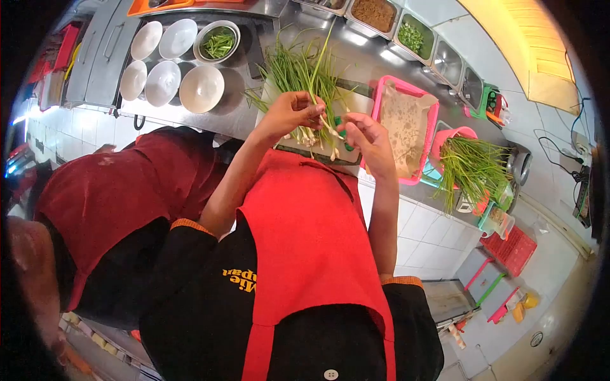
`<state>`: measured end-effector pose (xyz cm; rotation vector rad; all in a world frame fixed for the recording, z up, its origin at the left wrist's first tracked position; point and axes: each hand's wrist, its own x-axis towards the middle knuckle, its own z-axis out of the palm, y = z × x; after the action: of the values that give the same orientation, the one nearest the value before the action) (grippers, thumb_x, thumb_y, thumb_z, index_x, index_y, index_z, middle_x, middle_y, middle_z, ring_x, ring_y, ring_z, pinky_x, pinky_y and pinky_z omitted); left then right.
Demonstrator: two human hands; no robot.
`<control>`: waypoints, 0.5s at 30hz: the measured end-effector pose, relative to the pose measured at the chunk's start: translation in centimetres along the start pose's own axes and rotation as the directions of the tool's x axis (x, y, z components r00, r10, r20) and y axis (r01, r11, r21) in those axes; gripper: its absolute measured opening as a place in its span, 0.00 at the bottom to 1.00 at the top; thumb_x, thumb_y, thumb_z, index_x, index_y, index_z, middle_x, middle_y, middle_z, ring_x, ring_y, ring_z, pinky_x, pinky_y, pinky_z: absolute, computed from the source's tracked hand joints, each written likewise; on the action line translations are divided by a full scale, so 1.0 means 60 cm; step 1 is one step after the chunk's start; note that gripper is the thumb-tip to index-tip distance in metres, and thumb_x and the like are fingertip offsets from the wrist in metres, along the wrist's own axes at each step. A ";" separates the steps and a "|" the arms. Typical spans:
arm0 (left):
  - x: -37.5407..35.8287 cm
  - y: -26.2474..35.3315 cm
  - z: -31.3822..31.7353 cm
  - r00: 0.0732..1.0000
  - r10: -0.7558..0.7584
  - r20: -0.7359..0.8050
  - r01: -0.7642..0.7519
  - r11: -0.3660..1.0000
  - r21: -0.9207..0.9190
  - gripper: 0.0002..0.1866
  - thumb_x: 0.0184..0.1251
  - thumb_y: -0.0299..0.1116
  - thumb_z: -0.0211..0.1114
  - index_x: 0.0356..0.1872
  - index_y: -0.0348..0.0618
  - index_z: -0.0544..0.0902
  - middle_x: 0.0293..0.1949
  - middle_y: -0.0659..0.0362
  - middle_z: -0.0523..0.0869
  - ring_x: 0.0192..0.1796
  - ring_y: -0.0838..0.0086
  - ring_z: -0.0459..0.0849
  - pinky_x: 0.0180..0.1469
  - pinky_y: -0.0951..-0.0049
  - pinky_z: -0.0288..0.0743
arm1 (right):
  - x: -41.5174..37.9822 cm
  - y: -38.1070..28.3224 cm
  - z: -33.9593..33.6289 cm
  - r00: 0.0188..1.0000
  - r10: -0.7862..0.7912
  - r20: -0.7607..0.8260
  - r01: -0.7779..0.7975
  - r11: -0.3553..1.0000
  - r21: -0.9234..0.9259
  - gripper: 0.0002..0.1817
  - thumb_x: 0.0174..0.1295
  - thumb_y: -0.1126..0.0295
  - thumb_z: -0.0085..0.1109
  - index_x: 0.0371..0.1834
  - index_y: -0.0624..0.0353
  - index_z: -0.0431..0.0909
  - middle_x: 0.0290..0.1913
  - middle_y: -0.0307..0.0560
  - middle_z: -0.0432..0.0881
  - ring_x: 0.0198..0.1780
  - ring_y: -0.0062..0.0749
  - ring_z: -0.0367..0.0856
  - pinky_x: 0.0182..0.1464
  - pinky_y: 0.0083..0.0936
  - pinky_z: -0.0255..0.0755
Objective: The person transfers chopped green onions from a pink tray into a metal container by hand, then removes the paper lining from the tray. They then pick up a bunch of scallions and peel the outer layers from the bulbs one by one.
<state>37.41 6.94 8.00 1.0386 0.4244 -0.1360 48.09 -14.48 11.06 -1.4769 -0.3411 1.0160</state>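
My left hand pinches a spring onion near its white end, leaves pointing up and away. Close beside it on the right is my right hand, its fingers curled by the root end; whatever they grip is too small to make out. Beneath both hands a bunch of spring onions lies on a cutting board, roots toward me. Something small and green shows between the hands, partly hidden by my right fingers.
Right of the board stands a pink tray lined with brown paper. Beyond it, more spring onions fill a pink container. Metal food pans line the back. White bowls stand left. A co-worker in a dark red apron is close on my left.
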 end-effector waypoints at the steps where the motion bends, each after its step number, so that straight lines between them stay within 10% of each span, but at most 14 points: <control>1: -0.001 0.005 0.005 1.000 0.004 0.002 -0.004 1.000 0.002 0.17 0.72 0.41 0.69 0.48 0.36 0.81 0.40 0.57 0.87 0.41 0.73 0.89 0.47 0.71 0.87 | 0.002 -0.005 0.015 1.000 -0.005 -0.001 0.005 1.000 -0.001 0.12 0.74 0.70 0.58 0.57 0.61 0.77 0.39 0.38 0.84 0.40 0.17 0.81 0.37 0.15 0.69; 15: -0.003 0.021 0.012 0.983 0.186 -0.010 -0.185 0.982 0.033 0.09 0.71 0.30 0.69 0.45 0.37 0.85 0.36 0.60 0.89 0.40 0.76 0.88 0.46 0.72 0.85 | 0.018 0.028 0.045 0.997 -0.073 -0.034 0.074 0.997 0.022 0.12 0.64 0.74 0.71 0.48 0.65 0.84 0.38 0.35 0.85 0.37 0.11 0.79 0.37 0.12 0.71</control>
<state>37.84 6.93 9.37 1.1052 0.3359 0.0308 46.12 -12.28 9.45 -1.4481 -0.3562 0.9332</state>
